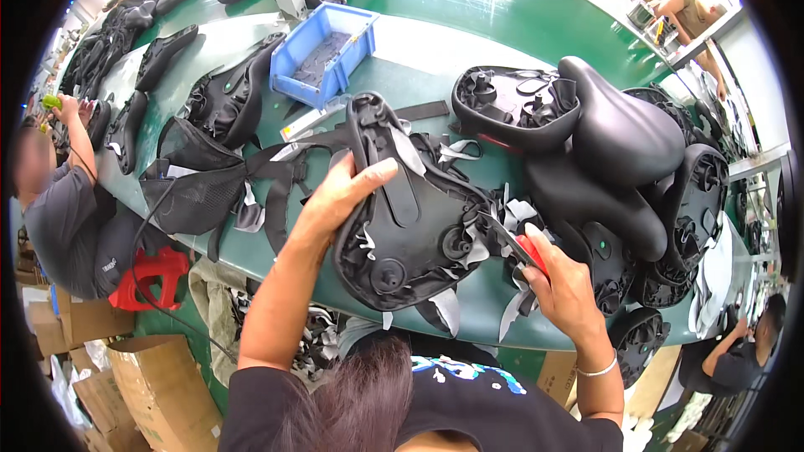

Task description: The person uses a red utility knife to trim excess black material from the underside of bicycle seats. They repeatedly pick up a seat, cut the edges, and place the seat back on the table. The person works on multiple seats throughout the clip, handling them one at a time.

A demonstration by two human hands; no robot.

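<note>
- My left hand [337,194] grasps an upturned bicycle saddle [425,238], mid-frame, by its nose; my right hand [566,286] is clenched round a red-handled cutting tool [532,254] beside it;
- I judge the saddle light, shell stiff, cover soft and slippery; the nose suits holding;
- the green tabletop [410,75] carries more saddles [628,130] at right, a blue bin [303,94] at upper centre; cardboard boxes [163,389] stand lower left.
</note>
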